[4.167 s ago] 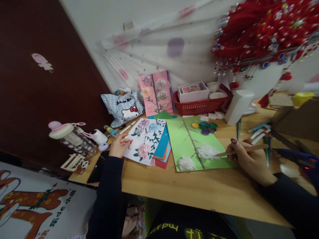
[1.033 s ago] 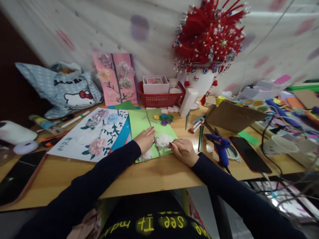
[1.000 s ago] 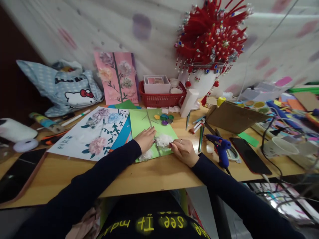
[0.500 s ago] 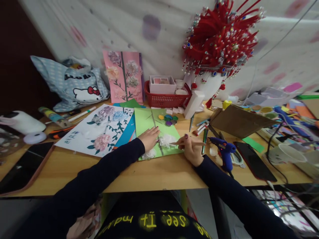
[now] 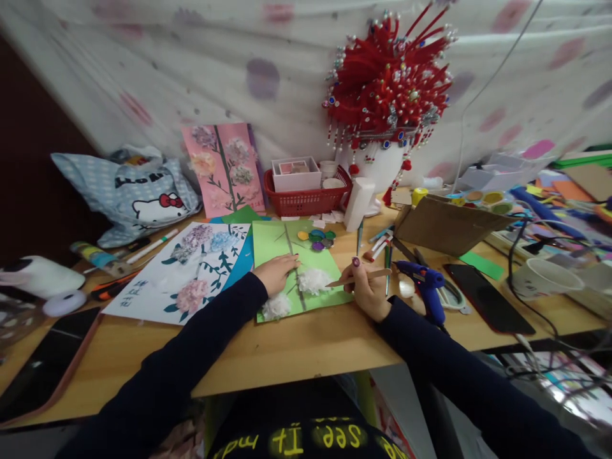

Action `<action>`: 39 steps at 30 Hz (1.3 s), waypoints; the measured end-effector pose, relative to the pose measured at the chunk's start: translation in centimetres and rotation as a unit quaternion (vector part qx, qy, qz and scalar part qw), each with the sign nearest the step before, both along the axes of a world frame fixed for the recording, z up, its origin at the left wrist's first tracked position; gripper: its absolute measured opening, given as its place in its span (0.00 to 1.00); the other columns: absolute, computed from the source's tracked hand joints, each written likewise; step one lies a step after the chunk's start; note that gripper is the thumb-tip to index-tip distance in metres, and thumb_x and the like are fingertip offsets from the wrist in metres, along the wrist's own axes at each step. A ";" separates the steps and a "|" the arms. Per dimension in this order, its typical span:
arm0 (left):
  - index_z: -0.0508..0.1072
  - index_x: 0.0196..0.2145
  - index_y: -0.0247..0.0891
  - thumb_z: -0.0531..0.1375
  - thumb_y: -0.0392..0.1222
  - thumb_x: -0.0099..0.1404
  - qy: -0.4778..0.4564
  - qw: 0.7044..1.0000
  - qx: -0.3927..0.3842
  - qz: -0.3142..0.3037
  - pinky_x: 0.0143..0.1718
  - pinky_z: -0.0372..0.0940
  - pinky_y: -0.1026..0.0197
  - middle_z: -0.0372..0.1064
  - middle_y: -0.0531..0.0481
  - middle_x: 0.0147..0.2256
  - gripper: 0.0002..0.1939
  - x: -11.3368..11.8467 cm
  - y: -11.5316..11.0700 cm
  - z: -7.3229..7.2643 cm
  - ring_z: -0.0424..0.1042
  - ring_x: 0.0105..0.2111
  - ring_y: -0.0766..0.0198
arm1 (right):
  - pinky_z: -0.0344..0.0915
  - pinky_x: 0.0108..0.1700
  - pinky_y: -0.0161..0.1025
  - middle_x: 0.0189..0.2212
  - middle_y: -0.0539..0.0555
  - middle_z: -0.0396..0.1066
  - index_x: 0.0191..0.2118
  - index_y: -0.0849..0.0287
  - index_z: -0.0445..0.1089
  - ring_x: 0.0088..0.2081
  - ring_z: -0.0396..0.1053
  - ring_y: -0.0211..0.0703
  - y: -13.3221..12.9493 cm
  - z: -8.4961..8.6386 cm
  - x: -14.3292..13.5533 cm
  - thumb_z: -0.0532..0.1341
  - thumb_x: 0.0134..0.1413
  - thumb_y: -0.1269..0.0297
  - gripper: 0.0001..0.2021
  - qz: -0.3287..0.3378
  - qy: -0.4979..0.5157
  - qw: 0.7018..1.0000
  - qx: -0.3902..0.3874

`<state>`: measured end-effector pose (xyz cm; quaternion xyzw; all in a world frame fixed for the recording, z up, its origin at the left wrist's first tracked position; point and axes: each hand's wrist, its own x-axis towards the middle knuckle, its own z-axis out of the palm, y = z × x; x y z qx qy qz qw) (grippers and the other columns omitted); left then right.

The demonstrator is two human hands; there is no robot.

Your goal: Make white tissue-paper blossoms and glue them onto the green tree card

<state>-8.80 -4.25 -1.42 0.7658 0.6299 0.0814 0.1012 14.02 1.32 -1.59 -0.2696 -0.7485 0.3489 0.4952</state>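
A green sheet [image 5: 325, 260] lies on the wooden table with a painted dark stem and two white ruffled flowers, one [image 5: 314, 281] right of the stem and another [image 5: 276, 307] at the lower left. My left hand [image 5: 277, 274] rests flat on the sheet, fingers stretched toward the stem. My right hand [image 5: 367, 290] grips a thin wooden stick [image 5: 380, 273], whose pointed tip is at the right edge of the upper white flower. Small round paint pots [image 5: 317, 245] sit at the sheet's top.
Left is a white flower picture [image 5: 157, 287]; a phone [image 5: 48, 363] lies beyond it. Right are a blue glue gun [image 5: 430, 290], brushes [image 5: 381, 243], another phone [image 5: 490, 298] and a paper cup [image 5: 545, 278]. A red basket [image 5: 308, 201] and red headdress [image 5: 389, 95] stand behind.
The camera view has shifted, so the objects behind appear lower and further left. My left hand still lies on the sheet, and my right hand still holds the stick at the white flower.
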 end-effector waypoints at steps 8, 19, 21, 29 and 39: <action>0.72 0.49 0.36 0.47 0.24 0.52 -0.049 0.999 -0.017 -0.006 0.60 0.54 0.63 0.65 0.51 0.54 0.29 -2.2 0.6 0.2 0.61 0.57 0.66 | 0.58 0.18 0.30 0.11 0.49 0.63 0.21 0.60 0.69 0.14 0.60 0.32 -0.2 0.1 -0.1 0.46 0.63 0.49 0.27 0.126 -0.097 0.987 0.014; 0.73 0.48 0.36 0.45 0.22 0.53 -0.093 0.995 -0.025 0.007 0.60 0.53 0.62 0.66 0.51 0.53 0.29 -2.2 0.3 0.6 0.61 0.57 0.68 | 0.58 0.19 0.31 0.13 0.49 0.65 0.22 0.60 0.69 0.16 0.61 0.34 0.3 -0.2 -0.4 0.47 0.62 0.48 0.26 0.083 -0.124 0.989 0.006; 0.73 0.48 0.35 0.47 0.24 0.55 -0.093 0.995 -0.023 0.010 0.59 0.55 0.61 0.66 0.49 0.54 0.26 -2.0 -0.3 1.4 0.62 0.56 0.66 | 0.57 0.18 0.31 0.13 0.50 0.65 0.22 0.60 0.69 0.15 0.61 0.34 0.1 0.0 -0.2 0.47 0.61 0.47 0.27 0.084 -0.106 0.991 0.009; 0.76 0.37 0.36 0.52 0.40 0.62 -0.141 0.952 0.202 0.182 0.50 0.63 0.58 0.76 0.47 0.41 0.14 -8.9 -8.6 9.0 0.72 0.44 0.60 | 0.56 0.16 0.34 0.11 0.51 0.63 0.20 0.59 0.69 0.14 0.60 0.36 0.6 -0.5 0.0 0.48 0.60 0.46 0.28 0.068 0.016 0.990 -0.123; 0.75 0.36 0.37 0.56 0.46 0.54 -0.109 0.877 0.127 0.450 0.30 0.64 0.63 0.72 0.52 0.23 0.15 -17.9 -17.6 4.5 0.70 0.26 0.62 | 0.56 0.18 0.37 0.12 0.53 0.63 0.19 0.59 0.69 0.15 0.60 0.38 0.9 -0.4 0.1 0.49 0.59 0.45 0.28 0.033 -0.006 0.990 -0.137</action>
